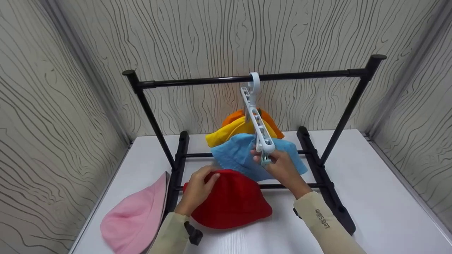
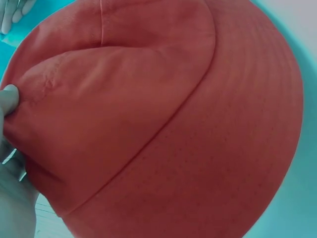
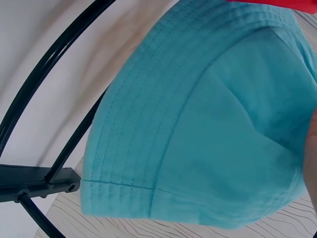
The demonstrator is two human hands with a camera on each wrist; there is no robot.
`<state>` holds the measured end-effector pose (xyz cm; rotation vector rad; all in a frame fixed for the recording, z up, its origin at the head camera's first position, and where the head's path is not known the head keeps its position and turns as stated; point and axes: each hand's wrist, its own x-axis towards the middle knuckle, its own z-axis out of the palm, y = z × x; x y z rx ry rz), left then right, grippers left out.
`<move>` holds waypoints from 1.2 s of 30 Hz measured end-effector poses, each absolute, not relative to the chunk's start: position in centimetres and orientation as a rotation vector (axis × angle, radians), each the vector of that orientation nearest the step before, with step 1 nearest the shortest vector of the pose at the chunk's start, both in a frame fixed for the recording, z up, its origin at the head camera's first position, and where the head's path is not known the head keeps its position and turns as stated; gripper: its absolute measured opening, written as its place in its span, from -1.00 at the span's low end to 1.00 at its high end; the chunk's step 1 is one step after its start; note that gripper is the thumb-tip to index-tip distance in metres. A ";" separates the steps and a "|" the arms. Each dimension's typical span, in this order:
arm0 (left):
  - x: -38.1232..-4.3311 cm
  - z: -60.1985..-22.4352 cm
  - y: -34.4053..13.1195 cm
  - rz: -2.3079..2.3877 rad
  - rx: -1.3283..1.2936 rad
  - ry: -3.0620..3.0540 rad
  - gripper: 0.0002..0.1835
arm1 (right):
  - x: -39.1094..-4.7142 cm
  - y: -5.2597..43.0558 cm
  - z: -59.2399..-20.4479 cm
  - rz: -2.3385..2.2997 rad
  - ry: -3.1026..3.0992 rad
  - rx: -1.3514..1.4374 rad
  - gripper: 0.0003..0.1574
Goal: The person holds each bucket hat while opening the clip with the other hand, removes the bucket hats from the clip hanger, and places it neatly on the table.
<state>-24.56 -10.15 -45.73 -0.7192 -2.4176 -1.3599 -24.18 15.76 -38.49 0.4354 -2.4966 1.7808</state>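
A red bucket hat (image 1: 231, 201) is held up by my left hand (image 1: 197, 188), which pinches the left part of its crown between thumb and fingers. In the left wrist view the red hat (image 2: 148, 114) fills most of the frame. My right hand (image 1: 282, 169) is at the front end of a white multi-clip hanger (image 1: 259, 127), its fingers curled around a pale green clip (image 1: 265, 159) there. A light blue bucket hat (image 1: 236, 155) hangs just behind that hand. Yellow (image 1: 226, 134) and orange (image 1: 233, 115) hats are farther back under the hanger.
The hanger hooks over the top bar (image 1: 197, 82) of a black rack, whose feet (image 1: 337, 208) stand on a white table (image 1: 381, 183). At the left, a pink bucket hat (image 1: 136, 215) lies against the rack's left foot. Patterned panels (image 1: 197, 38) enclose the back and sides.
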 end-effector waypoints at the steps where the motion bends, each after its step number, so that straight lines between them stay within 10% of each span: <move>1: -24.5 -45.8 -10.3 -1.371 -0.710 -2.415 -0.82 | -24.2 15.8 -38.7 1.770 -2.509 0.430 -0.53; 36: -23.4 -49.1 -14.1 -1.312 -0.491 -2.391 -0.90 | -23.4 15.4 -41.0 1.671 -2.537 0.389 -0.57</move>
